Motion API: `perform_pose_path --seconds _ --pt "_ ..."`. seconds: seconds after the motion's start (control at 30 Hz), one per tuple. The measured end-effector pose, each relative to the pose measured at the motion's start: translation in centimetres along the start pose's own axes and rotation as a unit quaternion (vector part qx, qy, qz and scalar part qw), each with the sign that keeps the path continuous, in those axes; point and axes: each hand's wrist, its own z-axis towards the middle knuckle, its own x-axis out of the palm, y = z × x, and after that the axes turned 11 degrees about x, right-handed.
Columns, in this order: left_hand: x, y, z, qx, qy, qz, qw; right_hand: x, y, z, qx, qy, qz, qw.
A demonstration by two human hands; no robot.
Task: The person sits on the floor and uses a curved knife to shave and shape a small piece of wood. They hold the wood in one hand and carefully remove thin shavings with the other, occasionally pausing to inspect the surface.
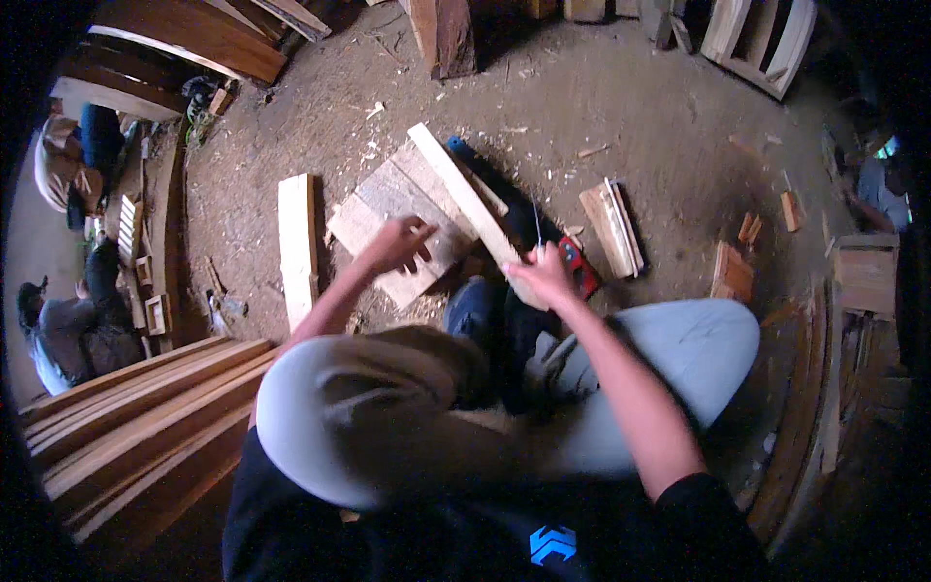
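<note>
My left hand (400, 244) is over a broad flat wooden block (378, 206) on the ground, its fingers apart and nothing in them. A long pale wooden strip (456, 189) lies slanting across the block's right side. The strip's near end is at my right hand (545, 275), which is closed around a thin, metal-looking tool (536, 218) pointing away from me. Its handle is hidden in the fingers, so the exact kind is unclear. Just right of that hand shows a red and black object (580, 268), partly covered. A dark item with a blue end (459, 145) lies behind the strip.
A pale board (298, 247) lies to the left, and short wood pieces (613, 228) lie to the right. Stacked planks (145, 417) are at my left side. Shavings cover the dirt floor (320, 131). Other people (73, 325) sit at the far left and right edges.
</note>
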Motion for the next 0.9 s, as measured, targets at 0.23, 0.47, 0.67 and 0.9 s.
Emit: perform_pose_path --seconds 0.23,0.47,0.67,0.9 --pt "3.8 -0.4 1.0 -0.026 -0.053 -0.109 0.992 1.6 -0.6 -0.4 0.036 0.072 0.084 0.993" --pt "4.6 1.4 -1.2 -0.04 0.011 -0.149 0.988 2.3 2.1 -3.7 0.026 0.075 0.131 0.988" --pt "6.9 3.3 -1.7 0.011 0.005 -0.278 0.961 4.4 2.9 -6.0 -0.022 0.062 0.143 0.987" --pt "8.2 4.2 -2.6 0.023 -0.029 -0.376 0.926 2.6 5.8 -7.3 0.073 0.191 0.19 0.96"
